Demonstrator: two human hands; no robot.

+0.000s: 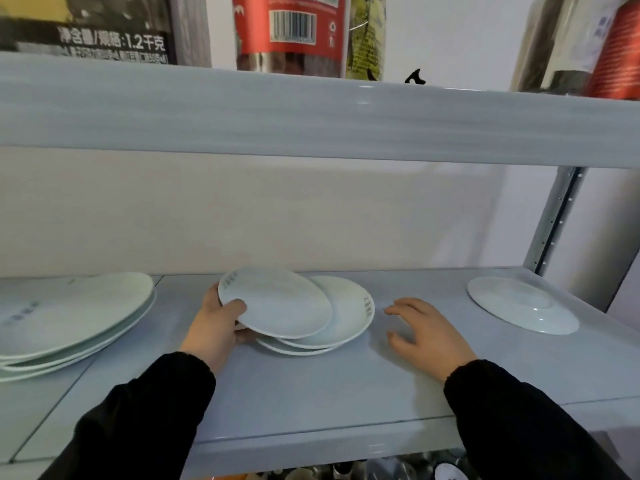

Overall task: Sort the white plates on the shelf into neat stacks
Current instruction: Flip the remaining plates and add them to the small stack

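My left hand grips the left rim of a small white plate, thumb on top, holding it tilted over a small stack of white plates in the middle of the grey shelf. My right hand hovers just right of that stack with fingers spread and nothing in it. A stack of larger white plates sits at the left. A single white plate lies upside down at the right.
The upper shelf board hangs low over the plates and carries packaged goods. A metal upright stands at the back right. A pale wall closes the back. Items show below the shelf edge.
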